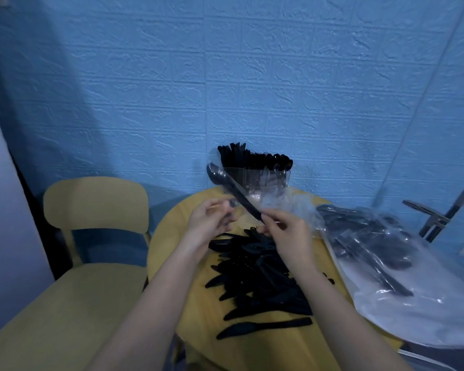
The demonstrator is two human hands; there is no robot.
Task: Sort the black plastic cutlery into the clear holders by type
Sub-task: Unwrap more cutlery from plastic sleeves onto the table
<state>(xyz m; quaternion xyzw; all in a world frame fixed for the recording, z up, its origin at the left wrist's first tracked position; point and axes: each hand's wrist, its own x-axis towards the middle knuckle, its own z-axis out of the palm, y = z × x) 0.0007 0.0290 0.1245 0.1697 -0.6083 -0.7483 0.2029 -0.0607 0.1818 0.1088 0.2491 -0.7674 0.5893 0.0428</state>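
Weighing the risks, largest thing first:

Table (169, 245): round and yellow, carrying everything; the chair (91, 210) stands just beside its left edge. Anything nudged over that edge would likely drop to the seat or the floor.

Plastic bag (413, 290): a big clear bag with more black cutlery inside, draped over the table's right edge. My guess is that a tug or an elbow could slide it off, spilling its load.

Loose pile (257, 271): unsorted black pieces heaped mid-table, reaching toward the near edge, under both forearms. One knife (263, 328) lies alone nearest the near edge. A forearm sweeping back could push it off.

Clear holders (257, 175): at the far edge against the wall, already packed with upright cutlery, types grouped side by side. Crowded tops could make a new piece catch or land in the wrong group, and a hard push might tip the light holders.

Spoon (233, 191): held up above the table's far half, bowl pointing at the holders, seemingly inside a thin clear wrapper, though blur makes that uncertain.

Right hand (287, 234): fingers curled, pinching the spoon's handle end. A light pinch could slip as the wrapper peels.

Left hand (209, 220): fingers curled near the spoon's middle; whether it grips film or handle I cannot tell. Film left on would go in with the spoon.
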